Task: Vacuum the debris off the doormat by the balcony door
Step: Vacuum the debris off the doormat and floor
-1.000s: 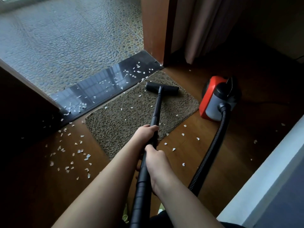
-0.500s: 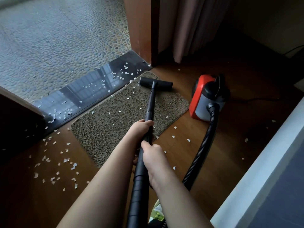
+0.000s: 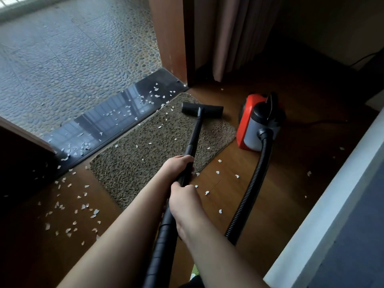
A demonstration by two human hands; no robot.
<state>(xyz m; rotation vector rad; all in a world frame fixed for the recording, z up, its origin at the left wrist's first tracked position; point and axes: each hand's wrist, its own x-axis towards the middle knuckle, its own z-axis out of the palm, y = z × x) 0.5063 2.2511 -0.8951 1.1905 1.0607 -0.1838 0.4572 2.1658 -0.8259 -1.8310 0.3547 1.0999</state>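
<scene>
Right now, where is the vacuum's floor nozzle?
The floor nozzle rests on the doormat's far right corner, beside the red vacuum body.

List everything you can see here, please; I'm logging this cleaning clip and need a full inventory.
doormat: one, brown-grey, on the wooden floor beside the dark threshold
debris: many pale flakes, scattered on mat, threshold and floor
floor nozzle: one, black, resting on the mat's far end
wand: one, black, running from the nozzle back to the hands
vacuum body: one, red and grey, on the floor right of the mat
hose: one, black, ribbed, curving from the body toward the person
threshold: one, dark, glossy, between mat and pebble-tiled balcony
curtain: one, beige, hanging behind the door frame
left hand: grips the wand, further forward
right hand: grips the wand behind it
</scene>
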